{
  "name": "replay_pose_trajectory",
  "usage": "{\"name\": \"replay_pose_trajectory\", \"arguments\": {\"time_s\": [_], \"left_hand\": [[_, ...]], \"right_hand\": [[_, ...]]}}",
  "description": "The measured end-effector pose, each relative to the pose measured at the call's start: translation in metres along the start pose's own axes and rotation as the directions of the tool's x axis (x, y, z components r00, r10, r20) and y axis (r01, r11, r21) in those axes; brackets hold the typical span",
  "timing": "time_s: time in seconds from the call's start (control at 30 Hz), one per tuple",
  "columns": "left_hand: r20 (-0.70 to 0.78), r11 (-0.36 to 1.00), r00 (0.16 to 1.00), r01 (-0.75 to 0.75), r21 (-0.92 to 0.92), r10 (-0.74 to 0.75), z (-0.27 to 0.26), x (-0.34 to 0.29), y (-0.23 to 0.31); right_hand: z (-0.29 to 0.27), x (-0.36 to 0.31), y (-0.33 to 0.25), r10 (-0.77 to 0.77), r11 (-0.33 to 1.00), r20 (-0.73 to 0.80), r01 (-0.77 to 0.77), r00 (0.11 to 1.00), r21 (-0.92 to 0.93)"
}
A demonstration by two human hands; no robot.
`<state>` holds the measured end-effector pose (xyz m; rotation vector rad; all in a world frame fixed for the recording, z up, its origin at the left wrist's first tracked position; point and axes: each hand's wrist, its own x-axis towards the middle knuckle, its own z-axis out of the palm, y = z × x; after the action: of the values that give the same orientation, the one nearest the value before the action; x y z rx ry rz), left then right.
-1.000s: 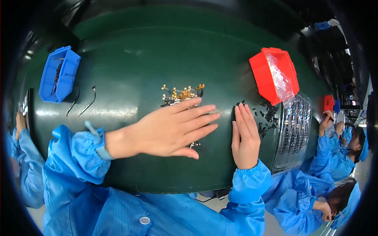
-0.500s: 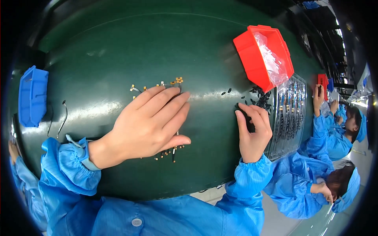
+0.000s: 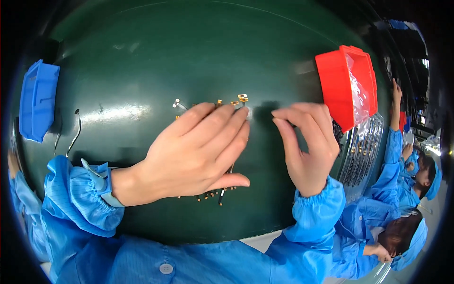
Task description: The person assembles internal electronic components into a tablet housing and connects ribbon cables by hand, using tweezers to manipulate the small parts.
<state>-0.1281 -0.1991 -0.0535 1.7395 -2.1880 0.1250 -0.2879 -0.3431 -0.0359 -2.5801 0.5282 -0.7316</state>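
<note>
My left hand (image 3: 198,151) lies flat, palm down and fingers together, over a scatter of small gold-tipped parts (image 3: 242,98) on the dark green table (image 3: 189,52). Some parts show beyond its fingertips, and more (image 3: 213,193) show under its thumb. My right hand (image 3: 307,146) is raised beside it, to the right, with fingers curled and fingertips bunched toward the thumb. Whether anything sits in that pinch is hidden. Both arms wear blue sleeves.
A red bin (image 3: 338,90) with a clear plastic bag (image 3: 360,92) stands at the right, above a ribbed metal tray (image 3: 362,151). A blue bin (image 3: 38,102) and thin bent wires (image 3: 75,135) lie at the left. Other people in blue (image 3: 402,184) work at the right.
My right hand pinched a small dark piece near the tray, then lifted and moved left toward my left hand. My left hand stayed flat over the parts.
</note>
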Motion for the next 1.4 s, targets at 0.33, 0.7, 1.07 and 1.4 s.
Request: {"name": "replay_pose_trajectory", "arguments": {"time_s": [0.33,0.7,1.07,1.4], "left_hand": [[-0.007,0.999,1.0,-0.021,-0.025,0.021,0.003,-0.006,0.0],[-0.005,0.999,1.0,-0.03,-0.031,0.03,0.003,-0.005,-0.003],[-0.022,0.995,0.996,-0.086,-0.04,0.086,0.0,0.001,0.002],[-0.072,0.984,0.985,-0.162,-0.073,0.157,0.0,-0.007,0.001]], "right_hand": [[0.033,0.02,0.009,-0.169,0.985,0.041,0.168,0.985,0.028],[0.022,0.002,0.002,-0.327,0.877,0.216,0.381,0.92,-0.293],[-0.065,-0.032,-0.011,0.322,0.922,-0.183,-0.351,0.929,-0.163],[-0.023,-0.043,0.011,0.284,0.933,-0.129,-0.305,0.95,-0.193]]}}
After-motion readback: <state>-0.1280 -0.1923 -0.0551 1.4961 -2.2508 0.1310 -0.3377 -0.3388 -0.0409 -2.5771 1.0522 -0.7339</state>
